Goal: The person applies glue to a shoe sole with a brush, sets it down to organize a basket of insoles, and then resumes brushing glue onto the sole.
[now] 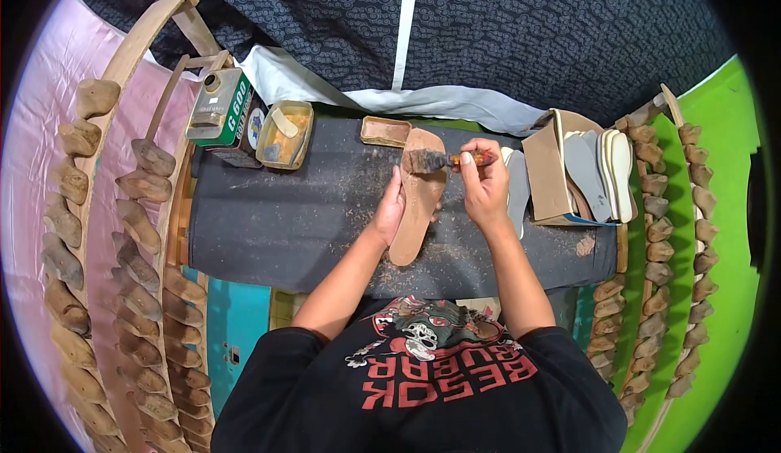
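Observation:
My left hand [392, 209] grips a brown shoe sole [413, 225] from beneath and along its edge, holding it tilted above the dark table. In my right hand [486, 183] is a paint brush [429, 161] with a dark reddish handle. Its dark bristles touch the upper, wide part of the sole. Just behind the sole's top end sits a small shallow box [386, 131] with brown contents. Grey and white sole pieces [517, 189] lie to the right of my right hand.
At the back left stand a green-and-white metal can [220, 115] and a yellowish tray [285, 136] with a spatula-like piece. A cardboard box [543, 168] full of soles is on the right. Brown crumbs dot the dark tabletop [277, 217]. Racks of wooden shoe lasts [69, 258] flank both sides.

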`<act>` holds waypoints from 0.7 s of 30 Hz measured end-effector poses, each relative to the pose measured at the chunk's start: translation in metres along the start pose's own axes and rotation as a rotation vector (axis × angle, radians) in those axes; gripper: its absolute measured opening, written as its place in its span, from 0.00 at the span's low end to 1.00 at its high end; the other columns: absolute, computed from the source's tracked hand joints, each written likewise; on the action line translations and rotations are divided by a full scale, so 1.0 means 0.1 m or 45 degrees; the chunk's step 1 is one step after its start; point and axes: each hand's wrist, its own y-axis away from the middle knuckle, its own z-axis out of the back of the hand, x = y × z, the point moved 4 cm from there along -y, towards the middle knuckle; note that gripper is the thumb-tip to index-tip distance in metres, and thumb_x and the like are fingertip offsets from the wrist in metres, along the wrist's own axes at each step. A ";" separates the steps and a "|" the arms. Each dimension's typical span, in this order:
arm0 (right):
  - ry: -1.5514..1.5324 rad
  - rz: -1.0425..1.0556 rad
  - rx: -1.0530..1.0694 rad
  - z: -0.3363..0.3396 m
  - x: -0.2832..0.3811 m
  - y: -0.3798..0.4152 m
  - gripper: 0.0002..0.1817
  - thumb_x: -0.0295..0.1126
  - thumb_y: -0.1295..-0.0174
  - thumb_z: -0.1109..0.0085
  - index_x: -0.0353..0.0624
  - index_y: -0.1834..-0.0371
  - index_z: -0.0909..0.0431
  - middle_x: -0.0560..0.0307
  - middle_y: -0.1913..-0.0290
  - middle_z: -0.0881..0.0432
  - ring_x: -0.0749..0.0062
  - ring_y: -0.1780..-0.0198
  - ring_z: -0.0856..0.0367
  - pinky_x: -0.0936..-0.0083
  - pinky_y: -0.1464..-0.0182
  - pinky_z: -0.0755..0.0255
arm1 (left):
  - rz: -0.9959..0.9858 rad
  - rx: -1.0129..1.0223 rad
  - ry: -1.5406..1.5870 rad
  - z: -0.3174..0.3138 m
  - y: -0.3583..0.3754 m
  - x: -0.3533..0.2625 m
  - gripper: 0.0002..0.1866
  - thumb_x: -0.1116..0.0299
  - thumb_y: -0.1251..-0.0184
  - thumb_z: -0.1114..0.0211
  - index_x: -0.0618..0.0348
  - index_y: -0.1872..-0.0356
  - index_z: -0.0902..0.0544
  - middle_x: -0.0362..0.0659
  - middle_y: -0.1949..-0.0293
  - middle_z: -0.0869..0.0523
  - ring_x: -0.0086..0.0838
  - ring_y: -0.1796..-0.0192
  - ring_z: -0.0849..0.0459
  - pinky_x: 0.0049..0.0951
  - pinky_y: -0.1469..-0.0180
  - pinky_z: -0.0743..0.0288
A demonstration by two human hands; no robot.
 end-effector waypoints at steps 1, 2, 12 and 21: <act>0.002 0.001 -0.002 0.01 0.04 0.02 0.04 0.26 0.24 0.47 0.38 0.51 0.27 0.61 0.60 0.22 0.82 0.61 0.22 0.81 0.57 0.24 | 0.001 0.002 0.000 0.00 0.00 0.00 0.39 0.30 0.22 0.64 0.52 0.35 0.24 0.42 0.49 0.14 0.32 0.57 0.14 0.36 0.58 0.16; 0.042 0.013 0.032 0.01 0.08 0.07 0.04 0.26 0.25 0.46 0.38 0.52 0.26 0.61 0.61 0.22 0.82 0.62 0.22 0.81 0.58 0.25 | 0.000 0.004 0.005 0.00 0.00 0.00 0.39 0.30 0.22 0.64 0.52 0.35 0.24 0.43 0.49 0.14 0.32 0.57 0.14 0.35 0.58 0.16; 0.056 -0.014 0.056 0.07 -0.02 0.03 0.06 0.28 0.25 0.44 0.39 0.52 0.26 0.63 0.63 0.22 0.85 0.64 0.24 0.82 0.62 0.23 | 0.020 0.029 0.008 -0.03 -0.03 -0.03 0.39 0.30 0.22 0.63 0.51 0.33 0.24 0.44 0.48 0.14 0.35 0.56 0.13 0.39 0.58 0.15; -0.039 -0.138 0.136 0.01 0.00 0.20 0.04 0.27 0.28 0.43 0.39 0.57 0.25 0.63 0.68 0.22 0.84 0.67 0.24 0.80 0.63 0.29 | 0.012 0.003 0.049 -0.01 -0.01 -0.01 0.38 0.30 0.23 0.62 0.51 0.32 0.24 0.44 0.46 0.14 0.36 0.54 0.14 0.41 0.56 0.18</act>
